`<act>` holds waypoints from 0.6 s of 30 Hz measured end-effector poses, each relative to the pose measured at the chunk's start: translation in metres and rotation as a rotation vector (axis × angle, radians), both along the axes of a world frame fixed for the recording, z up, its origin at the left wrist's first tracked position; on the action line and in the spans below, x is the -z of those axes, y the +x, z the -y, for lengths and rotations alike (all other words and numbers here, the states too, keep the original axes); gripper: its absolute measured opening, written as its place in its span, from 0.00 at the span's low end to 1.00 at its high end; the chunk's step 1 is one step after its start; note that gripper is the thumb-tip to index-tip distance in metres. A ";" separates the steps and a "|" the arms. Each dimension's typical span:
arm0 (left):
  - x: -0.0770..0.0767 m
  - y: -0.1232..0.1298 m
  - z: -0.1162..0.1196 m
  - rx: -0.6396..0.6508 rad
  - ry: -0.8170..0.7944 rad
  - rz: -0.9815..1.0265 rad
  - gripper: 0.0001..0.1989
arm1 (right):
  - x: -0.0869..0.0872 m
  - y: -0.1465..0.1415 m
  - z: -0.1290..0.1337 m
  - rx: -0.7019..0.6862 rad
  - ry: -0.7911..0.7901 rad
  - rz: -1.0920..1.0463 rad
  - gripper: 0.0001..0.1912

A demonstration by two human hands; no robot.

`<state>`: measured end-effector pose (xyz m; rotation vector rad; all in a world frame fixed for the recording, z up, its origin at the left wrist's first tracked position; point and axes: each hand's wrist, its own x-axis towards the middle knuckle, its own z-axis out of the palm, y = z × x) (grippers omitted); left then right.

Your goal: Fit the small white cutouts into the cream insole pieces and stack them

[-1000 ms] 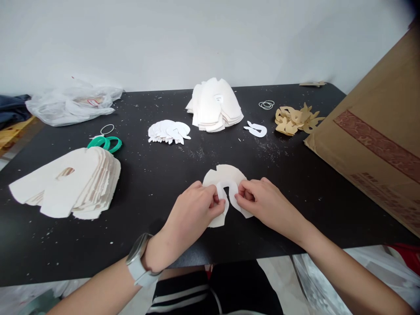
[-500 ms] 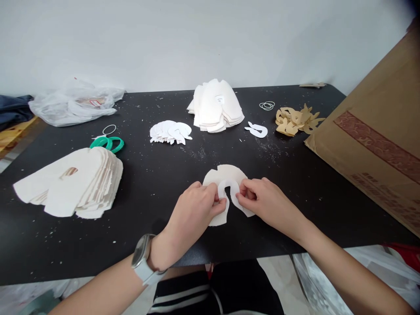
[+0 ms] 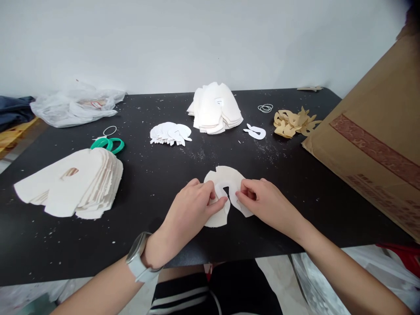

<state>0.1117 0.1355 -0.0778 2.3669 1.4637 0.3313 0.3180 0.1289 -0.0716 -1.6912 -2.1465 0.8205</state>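
A cream felt-like piece (image 3: 224,169) with a notched outer edge lies on the table before me, split at the front. Over its central hole is a thin white U-shaped strip (image 3: 231,180). My left hand (image 3: 196,202) is closed at the left half, thumb and fingers pinching by the strip's left arm. On the other side, my right hand (image 3: 259,197) has its fingertips pinched together at the strip's right arm. My fingers cover parts of both layers. The two front edges of the split nearly meet below the hole.
Stacked cream pieces stand at left (image 3: 75,183) and at the back (image 3: 215,107). White U-shaped cutouts (image 3: 170,132), one single cutout (image 3: 255,131) and tan cutouts (image 3: 293,122) lie beyond my hands. Green-handled scissors (image 3: 113,144) are at left; a cardboard box (image 3: 367,148) stands at right.
The gap in the middle of the cream piece has narrowed as its halves came together. The white strip sits flatter on it. My left thumb has shifted slightly right and up.
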 end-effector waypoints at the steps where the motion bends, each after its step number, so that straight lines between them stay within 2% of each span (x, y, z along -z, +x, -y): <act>1: 0.000 0.000 0.000 -0.015 0.016 0.004 0.16 | -0.001 0.001 0.000 0.014 -0.004 -0.023 0.15; 4: -0.002 0.000 0.002 0.000 0.146 0.014 0.10 | -0.003 0.002 0.000 0.050 0.022 -0.104 0.15; 6: -0.003 0.000 0.003 0.040 0.238 0.014 0.07 | -0.004 0.003 0.000 0.060 0.100 -0.128 0.12; 9: -0.001 0.000 0.005 0.070 0.275 -0.028 0.15 | -0.002 0.005 -0.001 0.034 0.239 -0.078 0.06; 13: 0.006 -0.001 0.010 0.117 0.271 -0.132 0.28 | 0.005 0.006 0.000 -0.150 0.330 0.151 0.19; 18: 0.012 -0.003 0.014 0.186 0.280 -0.253 0.31 | 0.017 0.009 0.001 -0.332 0.345 0.371 0.27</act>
